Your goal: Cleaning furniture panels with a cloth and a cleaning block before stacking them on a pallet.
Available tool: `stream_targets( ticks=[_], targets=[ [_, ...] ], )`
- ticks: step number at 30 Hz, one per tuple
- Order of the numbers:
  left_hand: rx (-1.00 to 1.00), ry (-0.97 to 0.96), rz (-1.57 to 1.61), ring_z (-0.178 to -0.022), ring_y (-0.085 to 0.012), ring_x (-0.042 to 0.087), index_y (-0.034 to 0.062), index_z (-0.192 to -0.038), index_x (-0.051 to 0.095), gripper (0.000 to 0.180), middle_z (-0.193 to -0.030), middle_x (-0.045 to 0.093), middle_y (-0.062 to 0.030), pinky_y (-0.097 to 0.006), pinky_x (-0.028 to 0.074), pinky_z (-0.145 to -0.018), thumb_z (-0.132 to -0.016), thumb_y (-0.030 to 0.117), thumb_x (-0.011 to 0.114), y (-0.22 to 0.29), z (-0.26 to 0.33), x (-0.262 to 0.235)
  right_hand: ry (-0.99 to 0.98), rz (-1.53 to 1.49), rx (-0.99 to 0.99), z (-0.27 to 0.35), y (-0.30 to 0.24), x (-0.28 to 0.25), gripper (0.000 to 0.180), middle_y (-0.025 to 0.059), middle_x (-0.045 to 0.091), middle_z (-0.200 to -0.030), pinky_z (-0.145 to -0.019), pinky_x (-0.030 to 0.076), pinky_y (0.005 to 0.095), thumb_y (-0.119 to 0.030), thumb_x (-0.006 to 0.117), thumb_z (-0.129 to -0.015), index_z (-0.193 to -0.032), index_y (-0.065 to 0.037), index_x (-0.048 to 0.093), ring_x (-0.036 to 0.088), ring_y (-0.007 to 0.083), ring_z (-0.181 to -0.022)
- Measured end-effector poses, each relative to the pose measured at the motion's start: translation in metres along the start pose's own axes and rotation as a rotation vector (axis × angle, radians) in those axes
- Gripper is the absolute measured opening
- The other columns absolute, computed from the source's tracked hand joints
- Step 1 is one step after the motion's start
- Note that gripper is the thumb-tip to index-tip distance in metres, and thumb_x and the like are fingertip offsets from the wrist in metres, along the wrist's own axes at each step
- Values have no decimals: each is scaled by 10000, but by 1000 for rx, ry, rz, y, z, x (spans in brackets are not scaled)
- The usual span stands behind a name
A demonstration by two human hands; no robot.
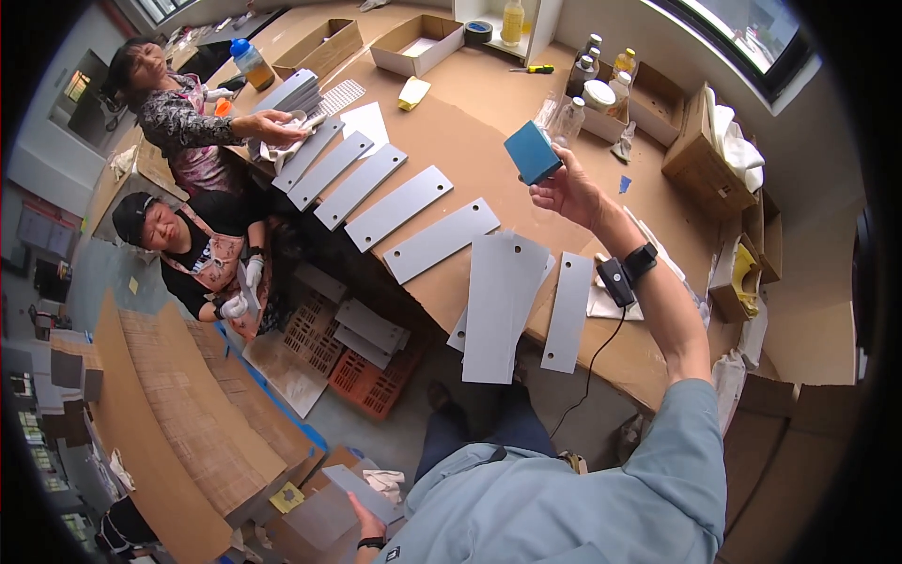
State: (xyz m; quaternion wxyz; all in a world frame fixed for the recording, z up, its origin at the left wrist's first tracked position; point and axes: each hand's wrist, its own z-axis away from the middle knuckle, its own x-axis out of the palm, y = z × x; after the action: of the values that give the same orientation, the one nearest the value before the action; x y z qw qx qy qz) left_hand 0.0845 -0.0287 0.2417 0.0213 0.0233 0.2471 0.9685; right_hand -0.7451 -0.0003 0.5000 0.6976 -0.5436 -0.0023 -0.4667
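My right hand (pixel 562 191) is raised over the far right of the table and grips a flat blue square block (pixel 533 153) by its lower right corner. Down at the lower left, my left hand (pixel 368 520) holds a flat grey panel (pixel 329 503), its fingers partly hidden. A fanned stack of grey rectangular panels (pixel 498 305) with holes near the ends overhangs the table's near edge. Beside it lies a single grey panel (pixel 567 310). More grey panels (pixel 442 240) are laid in a row along the edge toward the far left.
Bottles (pixel 568 120) and open cardboard boxes (pixel 700 155) stand at the back right. A yellow-handled screwdriver (pixel 534 69) lies near them. Two co-workers (pixel 211 249) are at the left; one reaches toward the table. An orange crate (pixel 371 376) with panels sits on the floor.
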Motion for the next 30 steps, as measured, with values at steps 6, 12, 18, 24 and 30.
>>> stream_targets(
  ticks=[6, 12, 18, 24, 30],
  targets=[
    [-67, 78, 42, -1139, -290, 575, 96, -1456, 458, 912, -1295, 588, -105, -455, 462, -995, -891, 810, 395, -21, 22, 9, 10, 255, 12, -56, -41, 59, 659, 118, 728, -843, -668, 640, 273, -609, 538, -963, -1032, 41, 627, 732, 166, -697],
    [-120, 85, 104, -1142, -293, 590, 100, -1450, 467, 899, -1306, 592, -111, -450, 471, -998, -894, 804, 398, -19, 40, 39, -107, 394, 1, -119, -26, 146, 674, 109, 689, -803, -689, 637, 272, -618, 567, -950, -1007, 53, 598, 722, 167, -722],
    [-10, 154, 149, -1185, -298, 571, 114, -1463, 459, 853, -1360, 570, -101, -468, 461, -1014, -919, 769, 405, -39, 56, 16, -204, 403, -66, -167, 11, 234, 677, 141, 667, -869, -713, 650, 284, -602, 589, -953, -1122, 52, 549, 727, 184, -783],
    [-15, 173, 232, -1243, -301, 535, 139, -1474, 446, 806, -1403, 544, -82, -474, 445, -1038, -938, 740, 411, -65, 50, -18, -225, 586, -127, -194, 33, 268, 789, 217, 623, -1122, -800, 614, 324, -606, 708, -873, -1295, 36, 533, 675, 221, -961],
    [5, 137, 227, -1253, -303, 528, 138, -1471, 447, 803, -1411, 534, -87, -473, 438, -1045, -941, 740, 407, -61, 46, -23, -206, 770, -179, -200, 44, 272, 1006, 289, 556, -1286, -978, 545, 398, -591, 754, -841, -1469, 87, 356, 617, 316, -1154]
  ],
)
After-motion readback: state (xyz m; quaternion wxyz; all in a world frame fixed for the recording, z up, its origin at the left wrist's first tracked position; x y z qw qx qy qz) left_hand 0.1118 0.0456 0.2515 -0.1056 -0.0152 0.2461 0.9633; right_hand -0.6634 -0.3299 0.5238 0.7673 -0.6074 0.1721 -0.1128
